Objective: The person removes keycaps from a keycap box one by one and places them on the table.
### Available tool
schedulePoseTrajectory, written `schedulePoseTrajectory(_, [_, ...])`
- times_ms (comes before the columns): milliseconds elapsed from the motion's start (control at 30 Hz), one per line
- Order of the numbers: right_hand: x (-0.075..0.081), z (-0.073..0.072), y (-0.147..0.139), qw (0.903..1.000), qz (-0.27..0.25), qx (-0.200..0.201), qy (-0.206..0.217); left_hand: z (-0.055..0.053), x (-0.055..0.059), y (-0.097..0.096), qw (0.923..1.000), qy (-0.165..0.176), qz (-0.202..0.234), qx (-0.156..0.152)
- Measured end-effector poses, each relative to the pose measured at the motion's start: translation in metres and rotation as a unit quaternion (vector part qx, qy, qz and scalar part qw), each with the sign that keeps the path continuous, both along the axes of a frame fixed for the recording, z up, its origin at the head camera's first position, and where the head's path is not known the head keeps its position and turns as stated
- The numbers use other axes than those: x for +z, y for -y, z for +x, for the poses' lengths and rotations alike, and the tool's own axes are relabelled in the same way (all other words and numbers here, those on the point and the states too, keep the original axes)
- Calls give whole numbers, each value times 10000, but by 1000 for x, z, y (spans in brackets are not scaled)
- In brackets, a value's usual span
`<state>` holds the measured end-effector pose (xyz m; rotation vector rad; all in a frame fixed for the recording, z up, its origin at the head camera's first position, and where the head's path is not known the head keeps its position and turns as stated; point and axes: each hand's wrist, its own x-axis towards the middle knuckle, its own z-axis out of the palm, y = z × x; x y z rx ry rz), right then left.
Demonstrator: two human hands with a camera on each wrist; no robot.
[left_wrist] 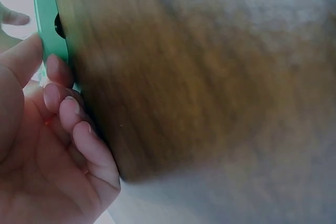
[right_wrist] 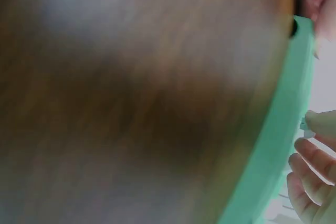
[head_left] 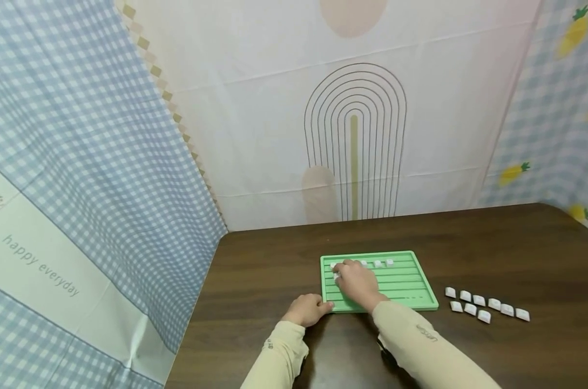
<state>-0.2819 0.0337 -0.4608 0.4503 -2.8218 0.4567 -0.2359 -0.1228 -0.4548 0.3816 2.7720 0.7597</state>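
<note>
A light green tray (head_left: pixel 400 292) with raised ridges lies on the table. My left hand (head_left: pixel 305 310) grips its near left corner; in the left wrist view the thumb and index finger (left_wrist: pixel 59 71) pinch the green rim, the other fingers curled beside it. My right hand (head_left: pixel 358 282) is over the tray's left part, pinching a small white keycap (head_left: pixel 336 276) near the left end of the second row. The right wrist view shows part of that keycap (right_wrist: pixel 308 133) at the thumb tip. White keycaps (head_left: pixel 378 263) stand along the far row, partly hidden behind the right hand.
Several loose white keycaps (head_left: pixel 479 300) lie in two uneven rows on the dark wooden table (head_left: pixel 255 281), right of the tray. A patterned cloth (head_left: pixel 264 135) hangs behind the table, and a blue checked cloth (head_left: pixel 128 178) hangs along its left side.
</note>
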Motion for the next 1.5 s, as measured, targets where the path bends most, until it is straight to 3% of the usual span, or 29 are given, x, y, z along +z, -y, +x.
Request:
schedulePoseTrajectory(200, [18,24,-60,9994,39,52,-340,0,-4,-3,9999,154,-2,-28])
schedulePoseTrajectory(367, [24,54,-131,9984,244,-239,-447,-1,-2,-1,9999,102,-27,-93])
schedulePoseTrajectory(567, [16,89,-211,9952,492,-841,96,-1,1,2,9998,125,-52,-163])
schedulePoseTrajectory(767, [4,107,-246,9897,585,-1150,626,-3,4,5,9998,66,-61,-168])
schedulePoseTrajectory(1033, [-6,112,-255,9893,834,-1130,406,0,-1,0,9996,80,83,-251])
schedulePoseTrajectory(1200, [9,106,-252,9910,790,-990,423,1,-4,-3,9996,87,142,-247])
schedulePoseTrajectory(1333, [24,87,-225,9939,610,-780,493,2,-3,0,9997,69,104,-213])
schedulePoseTrajectory(1500, [25,50,-182,9967,668,-406,215,1,-1,1,9997,76,137,-202])
